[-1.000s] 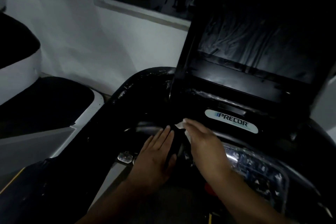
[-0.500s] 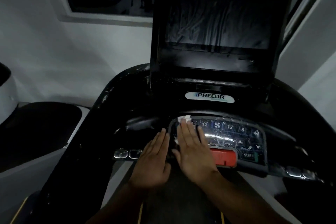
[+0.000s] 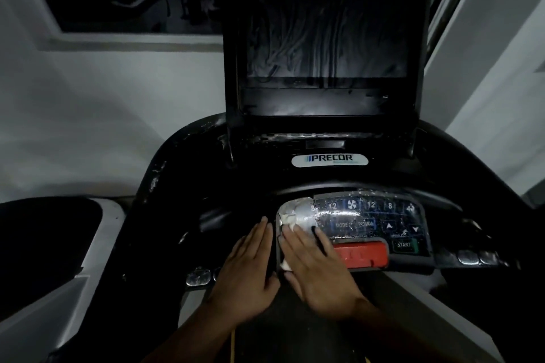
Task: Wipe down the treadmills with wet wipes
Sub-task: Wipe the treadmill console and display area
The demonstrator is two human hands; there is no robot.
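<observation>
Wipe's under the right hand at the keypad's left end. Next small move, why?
Likely slide the right hand with the wet wipe rightward across the keypad toward the START button: the wipe covers only the left end, and the left hand rests flat beside it, out of the path.

Head-worn view, forward and down, close over treadmill console (image 3: pixel 188 186)

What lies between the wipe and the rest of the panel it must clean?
Nothing visible. The right hand presses the wet wipe on the left end of the keypad; the buttons and red stop bar to its right lie bare. The left hand rests off the keypad's left edge.
</observation>
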